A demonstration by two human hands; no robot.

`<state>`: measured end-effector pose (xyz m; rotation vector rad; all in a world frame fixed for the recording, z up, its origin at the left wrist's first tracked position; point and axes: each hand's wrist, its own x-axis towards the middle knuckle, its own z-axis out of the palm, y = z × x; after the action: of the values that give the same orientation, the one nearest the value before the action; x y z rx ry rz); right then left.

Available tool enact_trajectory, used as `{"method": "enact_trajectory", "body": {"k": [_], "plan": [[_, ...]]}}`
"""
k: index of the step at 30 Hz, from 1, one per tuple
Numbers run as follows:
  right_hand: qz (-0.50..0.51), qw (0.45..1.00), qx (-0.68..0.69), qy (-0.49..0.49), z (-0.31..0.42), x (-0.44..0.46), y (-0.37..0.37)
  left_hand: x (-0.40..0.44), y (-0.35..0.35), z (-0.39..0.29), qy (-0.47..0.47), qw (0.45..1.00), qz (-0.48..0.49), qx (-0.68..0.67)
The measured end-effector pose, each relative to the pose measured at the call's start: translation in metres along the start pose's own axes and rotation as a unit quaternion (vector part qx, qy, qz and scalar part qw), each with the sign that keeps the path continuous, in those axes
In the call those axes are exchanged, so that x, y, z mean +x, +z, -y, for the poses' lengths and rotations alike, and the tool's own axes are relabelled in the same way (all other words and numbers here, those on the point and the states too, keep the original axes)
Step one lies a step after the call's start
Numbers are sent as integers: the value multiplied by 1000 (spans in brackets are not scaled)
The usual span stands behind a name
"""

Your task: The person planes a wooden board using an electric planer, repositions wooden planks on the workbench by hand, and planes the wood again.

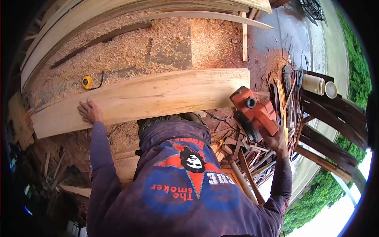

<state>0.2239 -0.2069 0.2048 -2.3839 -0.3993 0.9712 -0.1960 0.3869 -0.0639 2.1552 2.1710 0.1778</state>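
Note:
A long, pale wooden board (169,94) lies across the bench in front of me. My left hand (90,111) rests flat on the board toward its left end, fingers spread. At the other end, my right hand (277,140) is wrapped round the rear handle of a red electric planer (256,112). The planer's front overlaps the board's right end; I cannot tell whether its sole touches the wood. Just beyond the board, a yellow tape measure (87,82) sits among wood shavings.
Shavings (166,35) cover the bench behind the board. More long planks (98,14) lie at the far side. A heap of scrap wood (256,154) fills the ground at right, near dark timbers (335,114) and a pale bucket (313,84). A cord (217,117) runs by the scraps.

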Motion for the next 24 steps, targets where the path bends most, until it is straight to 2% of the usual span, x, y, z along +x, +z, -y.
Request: {"method": "enact_trajectory", "body": {"k": [1,3,4,6,10,12,13,14,15,16,17,18,19,21,23,24], "plan": [[27,999,-29,-28,7,10,6,0,0,8,-16,1000,-8,5],[71,986,-94,-114,11,29,14,-3,-1,30,92,995,23,-11],[94,979,-127,-125,16,35,17,-12,-5,39,73,997,17,-5],[124,975,-124,-135,21,46,26,-41,-12,49,148,989,13,-17],[168,964,-134,-157,52,63,56,-104,-9,53,56,997,-42,-35],[186,961,-127,-161,83,68,76,-136,2,42,-150,958,-87,-230],[197,960,-118,-161,88,72,86,-152,17,47,-225,926,-66,-298],[205,943,-144,-221,96,79,96,-170,39,54,-278,922,-43,-265],[213,921,-168,-280,104,86,106,-192,62,62,-267,924,-16,-273],[216,925,-161,-266,112,89,116,-212,80,68,-275,920,111,-257],[226,891,-215,-331,125,95,125,-239,103,75,-92,969,194,-122],[235,880,-216,-351,140,97,135,-253,88,45,-174,935,234,-203],[243,870,-218,-370,154,100,147,-272,104,50,-58,909,366,-191],[263,856,-218,-389,178,105,171,-287,89,25,107,901,387,-166],[273,843,-229,-402,202,106,199,-286,77,11,158,890,381,-192],[274,832,-227,-426,213,106,215,-285,71,6,225,892,341,-195]]}}
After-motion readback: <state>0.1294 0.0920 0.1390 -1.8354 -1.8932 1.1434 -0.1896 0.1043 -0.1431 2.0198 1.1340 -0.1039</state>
